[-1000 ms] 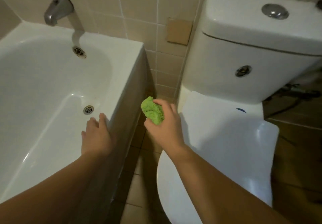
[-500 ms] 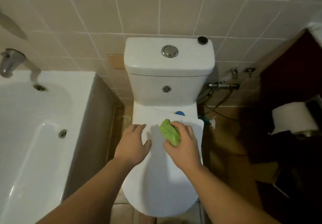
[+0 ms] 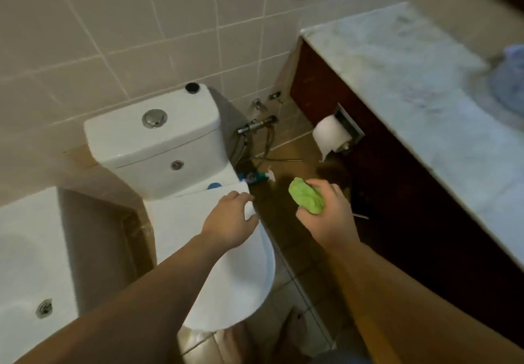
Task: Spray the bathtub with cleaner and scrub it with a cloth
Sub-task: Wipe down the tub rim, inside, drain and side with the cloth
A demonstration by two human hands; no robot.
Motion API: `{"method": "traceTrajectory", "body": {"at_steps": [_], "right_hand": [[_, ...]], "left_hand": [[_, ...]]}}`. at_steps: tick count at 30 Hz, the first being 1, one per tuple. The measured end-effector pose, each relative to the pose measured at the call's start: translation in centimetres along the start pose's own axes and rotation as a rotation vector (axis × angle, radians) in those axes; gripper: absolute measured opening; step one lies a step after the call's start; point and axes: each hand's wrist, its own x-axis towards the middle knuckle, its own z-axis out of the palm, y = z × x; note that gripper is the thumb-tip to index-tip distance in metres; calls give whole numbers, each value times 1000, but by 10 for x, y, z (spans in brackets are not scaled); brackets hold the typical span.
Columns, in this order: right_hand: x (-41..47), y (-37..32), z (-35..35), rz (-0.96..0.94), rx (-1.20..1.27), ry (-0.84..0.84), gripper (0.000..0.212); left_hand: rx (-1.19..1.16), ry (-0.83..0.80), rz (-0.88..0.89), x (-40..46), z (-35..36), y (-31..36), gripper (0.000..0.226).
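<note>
Head camera looks down on a bathroom. At the far left lies the white bathtub (image 3: 25,250), its round metal drain (image 3: 44,308) showing near the lower edge and its brown side panel (image 3: 93,239) facing the toilet (image 3: 158,142). The toilet stands just beside the tub, with a chrome flush button (image 3: 154,118) on the tank top and a small black cap (image 3: 192,87) at the tank's back corner. Its white lid (image 3: 235,287) is down. The left hand (image 3: 231,222) reaches over the right edge of that lid with fingers loosely bent; it holds nothing, and whether the fingertips touch the lid cannot be told. On the brown floor behind the toilet's right side lies a spray bottle (image 3: 259,177), on its side near the water pipes (image 3: 256,125). Next comes the right hand (image 3: 326,213), held above the floor between toilet and cabinet, its fingers curled round a bunched green cloth (image 3: 306,199) that sticks out toward the wall. The cloth is well apart from the bathtub. A toilet paper roll (image 3: 330,134) hangs on the dark wooden cabinet (image 3: 411,208), and a pale marble counter (image 3: 411,80) runs along the right, blurred at its far end.
</note>
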Motion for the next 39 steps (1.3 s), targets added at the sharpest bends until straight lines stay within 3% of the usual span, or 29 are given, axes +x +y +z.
{"method": "traceTrajectory", "body": {"at_steps": [4, 16, 27, 39], "right_hand": [[-34, 19, -53, 140, 29, 167, 62], [-78, 94, -176, 245, 127, 500, 61], [-48, 191, -313, 272, 88, 677, 60], [40, 243, -412, 221, 63, 776, 56]], "left_hand": [[-20, -129, 191, 5, 8, 57, 47], [59, -264, 631, 45, 48, 253, 43], [114, -257, 778, 99, 97, 424, 45], [119, -106, 866, 203, 119, 583, 43]]}}
